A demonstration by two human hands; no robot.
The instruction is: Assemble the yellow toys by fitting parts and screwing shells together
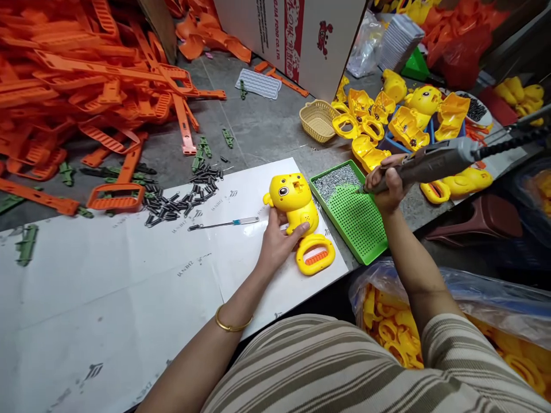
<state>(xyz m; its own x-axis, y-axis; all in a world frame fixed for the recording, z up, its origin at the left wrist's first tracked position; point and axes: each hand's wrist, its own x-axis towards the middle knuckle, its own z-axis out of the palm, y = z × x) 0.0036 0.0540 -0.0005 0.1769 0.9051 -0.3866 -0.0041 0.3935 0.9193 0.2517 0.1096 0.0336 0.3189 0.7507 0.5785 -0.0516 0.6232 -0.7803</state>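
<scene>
My left hand (278, 238) is closed around the body of a yellow plastic toy animal (297, 201). The toy has a round eye, and a ring-shaped handle with an orange ridged insert sits at its lower end. My right hand (390, 186) grips a grey electric screwdriver (424, 166) with a dark coiled cord. Its tip points left, over the green perforated tray (365, 235). Small metal screws (342, 180) fill the tray's far end. Left of the toy, a thin screwdriver (228, 223) with a clear and blue handle lies on the white board (129, 310).
Orange plastic parts (64, 74) are heaped at the left, with black springs (172, 203) and green clips beside them. A wicker-look basket (318, 121), yellow shells (365, 109) and a cardboard box (293, 40) stand behind. A bag of yellow parts (391, 327) is below the table edge.
</scene>
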